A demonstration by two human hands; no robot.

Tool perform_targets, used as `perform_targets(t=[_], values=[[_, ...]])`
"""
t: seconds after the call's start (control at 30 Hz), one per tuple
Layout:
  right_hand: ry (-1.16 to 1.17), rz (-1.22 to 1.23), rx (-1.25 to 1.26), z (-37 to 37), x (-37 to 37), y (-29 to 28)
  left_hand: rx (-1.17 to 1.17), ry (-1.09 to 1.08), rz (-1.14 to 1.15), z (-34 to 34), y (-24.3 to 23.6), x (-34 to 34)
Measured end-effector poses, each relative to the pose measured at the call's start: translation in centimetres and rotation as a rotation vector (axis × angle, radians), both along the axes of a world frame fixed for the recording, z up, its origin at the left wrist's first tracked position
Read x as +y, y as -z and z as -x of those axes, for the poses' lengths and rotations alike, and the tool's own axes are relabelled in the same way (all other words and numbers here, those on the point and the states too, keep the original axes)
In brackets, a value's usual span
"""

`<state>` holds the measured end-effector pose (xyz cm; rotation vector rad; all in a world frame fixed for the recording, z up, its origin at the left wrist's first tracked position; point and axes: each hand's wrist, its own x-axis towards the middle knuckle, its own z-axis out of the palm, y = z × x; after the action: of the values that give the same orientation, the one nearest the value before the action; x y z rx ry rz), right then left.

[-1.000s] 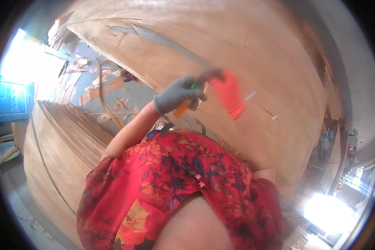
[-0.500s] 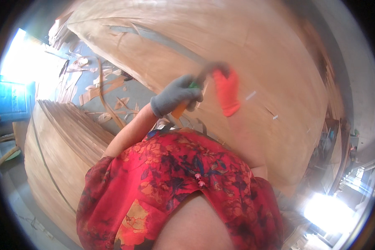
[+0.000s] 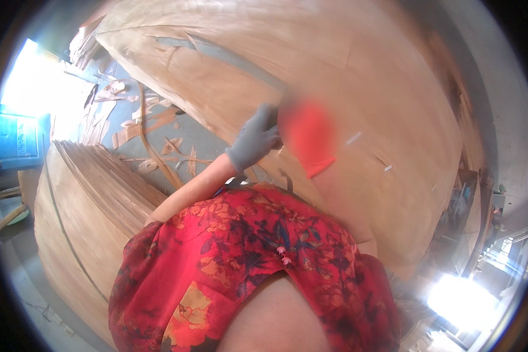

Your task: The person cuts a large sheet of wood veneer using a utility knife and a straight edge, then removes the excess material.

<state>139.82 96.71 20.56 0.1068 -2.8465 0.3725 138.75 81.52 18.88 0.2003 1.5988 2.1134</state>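
My left hand (image 3: 255, 139), in a grey knitted glove, is over the large pale wood veneer sheet (image 3: 387, 76). Its fingers are curled, and whatever they hold is hidden. Close against it on the right, my right hand (image 3: 308, 132) wears an orange-red glove. Motion smears its fingers, with a dark blur at their tips. A long grey gap (image 3: 232, 57) with ragged edges runs through the sheet toward both hands. Small white strips (image 3: 354, 138) lie on the veneer to the right of my right hand.
A thick stack of veneer (image 3: 94, 193) stands at the left. Torn veneer scraps (image 3: 173, 145) litter the grey floor beyond it. A blue box-like object (image 3: 17, 138) is at the far left, under a bright opening. Cluttered items line the right side.
The orange and green item seen in my left hand has gone out of sight. My left hand has shifted slightly right, and my right hand has come left and a little down, against it.
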Motion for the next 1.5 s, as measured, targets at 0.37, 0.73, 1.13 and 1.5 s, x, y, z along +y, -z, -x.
perform_targets(t=[0.37, 0.73, 1.13, 1.5], values=[[0.025, 1.098, -0.073, 0.0, 1.8, -2.0, -0.17, 0.132, -0.075, 0.1, -2.0, -0.6], [0.052, 1.37, -0.347, 2.1, 3.6, -6.1, -0.222, -0.044, -0.111, 0.7, 0.3, -3.3], [-0.293, 0.635, -0.12, 0.0, 1.1, -6.6, -0.213, 0.213, -0.216, 4.2, -2.4, -3.4], [-0.532, 0.352, 0.192, -0.7, 2.4, -5.0, -0.344, 0.286, -0.425, 3.0, -0.9, -3.0]])
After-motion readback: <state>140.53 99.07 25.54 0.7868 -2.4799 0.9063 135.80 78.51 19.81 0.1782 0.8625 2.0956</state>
